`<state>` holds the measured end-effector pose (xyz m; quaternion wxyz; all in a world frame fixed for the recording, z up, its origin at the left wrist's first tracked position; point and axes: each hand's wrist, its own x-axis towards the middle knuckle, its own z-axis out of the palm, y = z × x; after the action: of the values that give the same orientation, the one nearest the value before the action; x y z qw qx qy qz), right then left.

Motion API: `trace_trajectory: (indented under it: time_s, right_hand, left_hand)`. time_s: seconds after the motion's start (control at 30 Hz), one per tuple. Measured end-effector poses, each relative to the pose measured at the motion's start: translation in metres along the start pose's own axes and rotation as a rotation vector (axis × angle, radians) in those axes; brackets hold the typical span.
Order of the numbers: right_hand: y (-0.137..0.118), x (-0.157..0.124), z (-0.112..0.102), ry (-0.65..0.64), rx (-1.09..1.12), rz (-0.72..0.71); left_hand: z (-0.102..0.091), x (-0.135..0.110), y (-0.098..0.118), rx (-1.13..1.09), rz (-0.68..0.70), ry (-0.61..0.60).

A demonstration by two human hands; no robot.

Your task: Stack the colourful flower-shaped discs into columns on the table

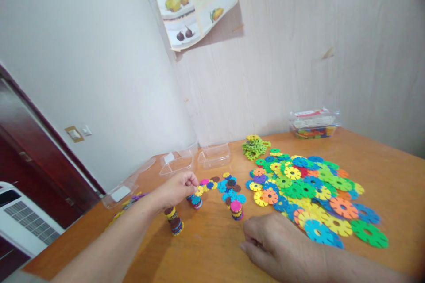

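My left hand (179, 189) reaches over the table with thumb and forefinger pinched together. A yellow notched disc (199, 191) shows right at its fingertips, above a short stack of blue discs (196, 202); whether the fingers grip it, I cannot tell. Below the wrist stand two stacks, one topped brown (176, 225) and one brown and yellow (170, 213). My right hand (275, 241) is curled closed near the table's front, its palm hidden. Just beyond it stands a pink-topped disc stack (236, 209). Small loose blue discs (229, 190) lie between the hands.
A wide heap of larger notched discs (305, 190) covers the right side. Behind it are a green pile of pieces (254, 148) and a clear box with pieces (314, 124). Clear plastic trays (214, 157) stand along the wall, with purple and yellow pieces (133, 201) at left.
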<state>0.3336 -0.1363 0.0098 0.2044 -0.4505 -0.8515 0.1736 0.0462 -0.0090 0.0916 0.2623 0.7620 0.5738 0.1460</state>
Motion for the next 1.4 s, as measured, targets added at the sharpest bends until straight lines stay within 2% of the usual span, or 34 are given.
trace_trajectory:
  time_s: [0.2,0.53,0.63,0.73,0.87,1.03,1.23,1.4]
  right_hand:
    - [-0.004,-0.001,-0.004,0.001,0.027,0.009]
    - [-0.004,0.0,-0.003,-0.01,0.049,0.029]
    - [-0.004,0.0,-0.003,-0.005,0.045,0.028]
    - [-0.003,0.0,-0.002,-0.007,0.05,0.022]
    - [-0.002,0.0,-0.003,-0.005,0.049,0.021]
    - [-0.005,0.0,-0.006,-0.015,0.041,0.049]
    - [-0.008,0.001,-0.01,-0.025,0.042,0.058]
    - [-0.007,0.001,-0.008,-0.02,0.051,0.057]
  left_hand:
    - [0.007,-0.006,-0.018,-0.035,-0.057,0.005]
    - [0.014,-0.005,-0.027,0.059,-0.054,0.066]
    - [0.014,-0.006,-0.026,0.097,-0.024,0.057]
    - [0.012,-0.01,-0.022,0.168,0.021,-0.026]
    - [0.004,-0.015,-0.013,0.392,0.144,-0.083]
    - [0.003,-0.013,-0.003,0.589,0.198,-0.134]
    - [0.008,-0.01,-0.002,0.635,0.194,-0.114]
    - [0.002,-0.007,-0.005,0.57,0.188,-0.104]
